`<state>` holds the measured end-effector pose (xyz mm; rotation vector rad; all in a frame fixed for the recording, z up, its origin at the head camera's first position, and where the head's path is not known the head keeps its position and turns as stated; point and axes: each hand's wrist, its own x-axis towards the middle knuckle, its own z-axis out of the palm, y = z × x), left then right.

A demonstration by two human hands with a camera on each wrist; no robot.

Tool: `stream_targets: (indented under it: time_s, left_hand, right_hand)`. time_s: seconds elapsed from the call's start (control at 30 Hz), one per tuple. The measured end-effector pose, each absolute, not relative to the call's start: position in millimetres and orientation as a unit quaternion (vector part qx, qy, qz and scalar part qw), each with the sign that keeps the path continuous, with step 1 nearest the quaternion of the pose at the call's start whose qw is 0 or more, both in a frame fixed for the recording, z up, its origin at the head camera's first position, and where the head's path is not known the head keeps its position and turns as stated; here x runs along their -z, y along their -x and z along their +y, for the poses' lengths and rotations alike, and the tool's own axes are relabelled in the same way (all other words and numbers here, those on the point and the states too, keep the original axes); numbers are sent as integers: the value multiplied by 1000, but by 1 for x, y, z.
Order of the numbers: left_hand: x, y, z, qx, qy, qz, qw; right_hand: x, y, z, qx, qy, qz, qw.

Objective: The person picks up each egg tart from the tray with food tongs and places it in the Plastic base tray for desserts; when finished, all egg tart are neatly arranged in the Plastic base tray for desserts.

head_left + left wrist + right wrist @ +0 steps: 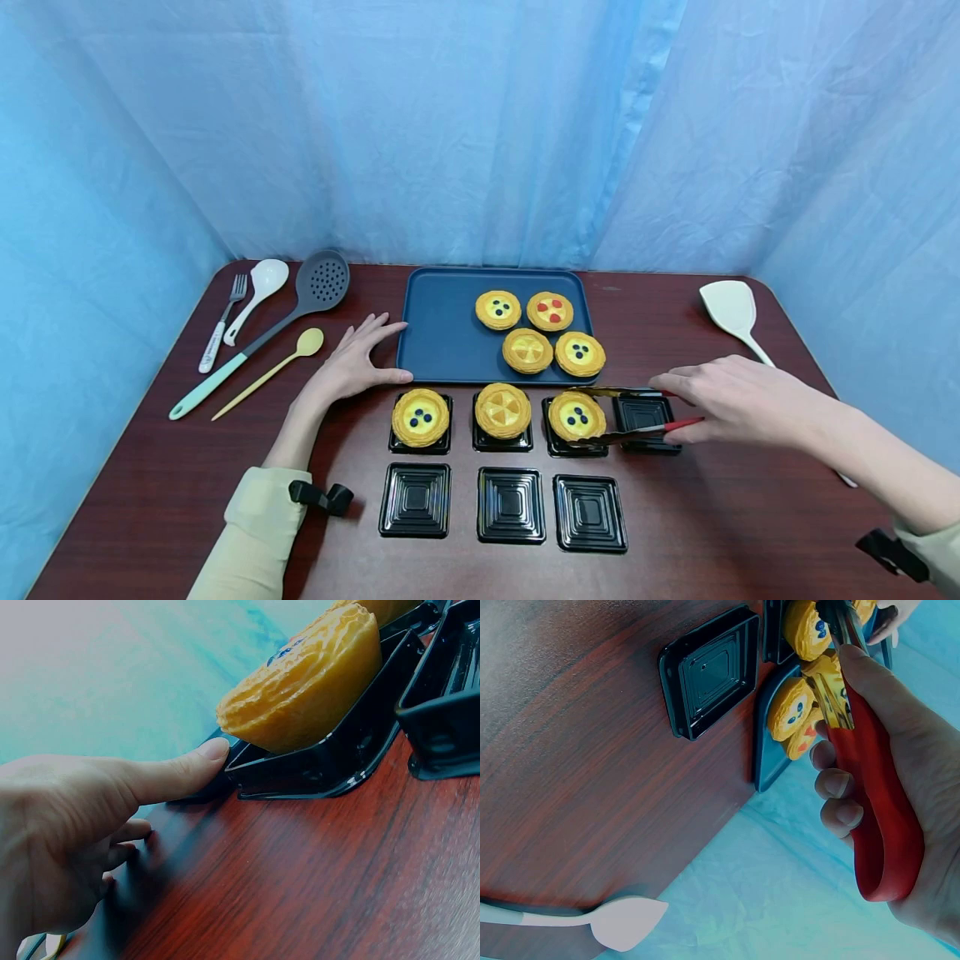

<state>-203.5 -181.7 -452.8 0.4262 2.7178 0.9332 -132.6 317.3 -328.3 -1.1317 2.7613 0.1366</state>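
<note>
My right hand point(727, 400) grips a pair of tongs point(881, 802) by the red handles. The tong arms reach left on either side of a blueberry-topped egg tart point(577, 416), which sits over the third black plastic box point(570, 451) in the upper row. Fingers spread, my left hand point(358, 358) lies at the left edge of the dark blue tray point(442, 333); in the left wrist view its thumb point(214, 748) is right at the tray's corner. Nearest that hand, another blueberry tart point(421, 417) rests in the first black box point(300, 776).
A yellow-topped tart point(502, 411) fills the second box; the fourth box point(712, 671) holds nothing. Several tarts point(527, 351) lie on the tray's right. Three black boxes point(416, 500) stand in front. A skimmer point(322, 281), spoons point(309, 342) and fork point(238, 287) lie left, a white spatula point(729, 305) right.
</note>
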Motion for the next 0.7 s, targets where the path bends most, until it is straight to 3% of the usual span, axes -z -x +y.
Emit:
stream_targets:
  time_s: [0.7]
  left_hand:
    - [453, 203, -181, -319, -145, 929, 116]
  right_hand:
    - [327, 131, 318, -47, 378, 922, 68]
